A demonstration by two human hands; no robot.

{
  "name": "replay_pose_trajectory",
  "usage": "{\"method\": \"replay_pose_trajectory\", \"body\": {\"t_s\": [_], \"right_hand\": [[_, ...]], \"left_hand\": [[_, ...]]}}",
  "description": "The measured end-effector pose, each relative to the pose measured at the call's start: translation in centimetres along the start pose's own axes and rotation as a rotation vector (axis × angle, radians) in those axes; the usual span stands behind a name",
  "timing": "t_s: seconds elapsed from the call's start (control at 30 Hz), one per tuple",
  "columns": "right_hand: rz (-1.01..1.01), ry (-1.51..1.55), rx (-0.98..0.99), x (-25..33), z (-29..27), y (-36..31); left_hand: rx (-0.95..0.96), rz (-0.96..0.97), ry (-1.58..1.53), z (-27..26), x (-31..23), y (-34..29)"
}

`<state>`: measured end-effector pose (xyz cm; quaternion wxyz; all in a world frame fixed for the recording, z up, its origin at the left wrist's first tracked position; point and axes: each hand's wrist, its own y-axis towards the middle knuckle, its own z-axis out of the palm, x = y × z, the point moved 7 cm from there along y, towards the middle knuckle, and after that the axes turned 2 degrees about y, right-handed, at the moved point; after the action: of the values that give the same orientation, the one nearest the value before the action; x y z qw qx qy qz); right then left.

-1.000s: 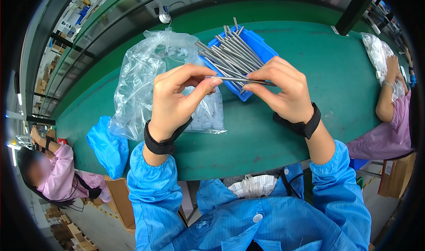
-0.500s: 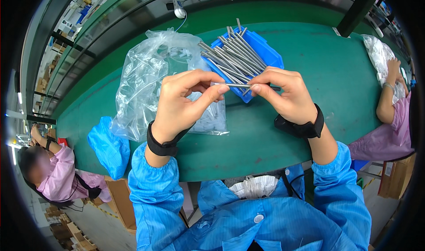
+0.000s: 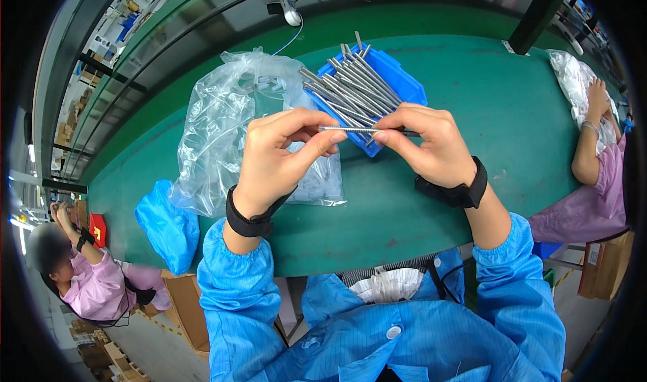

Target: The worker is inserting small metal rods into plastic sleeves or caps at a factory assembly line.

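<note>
The left hand [image 3: 275,154] and right hand [image 3: 433,147] both pinched a thin silver metal rod [image 3: 358,130]. Toward twelve o'clock stood — open-topped — a blue rectangular plastic bin [image 3: 407,84].

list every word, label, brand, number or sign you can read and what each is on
None can be read.
Red thing, far left: yellow mark, too small and blurred.
Carton, right: pale label, too small.
Held rod, blue bin, clear bag: no text I can make out.
</note>
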<state>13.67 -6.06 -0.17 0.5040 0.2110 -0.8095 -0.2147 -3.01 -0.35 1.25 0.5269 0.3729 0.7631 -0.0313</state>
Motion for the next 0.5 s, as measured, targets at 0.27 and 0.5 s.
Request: {"method": "replay_pose_trajectory", "body": {"t_s": [0.27, 0.5], "right_hand": [[0.011, 0.039, 0.057, 0.5, 0.5, 0.3], [-0.032, 0.031, -0.008, 0.3, 0.0, 0.1]], "left_hand": [[-0.024, 0.034, 0.012, -0.5, -0.2, 0.0], [-0.045, 0.063, 0.004, -0.1, 0.2, 0.0]]}}
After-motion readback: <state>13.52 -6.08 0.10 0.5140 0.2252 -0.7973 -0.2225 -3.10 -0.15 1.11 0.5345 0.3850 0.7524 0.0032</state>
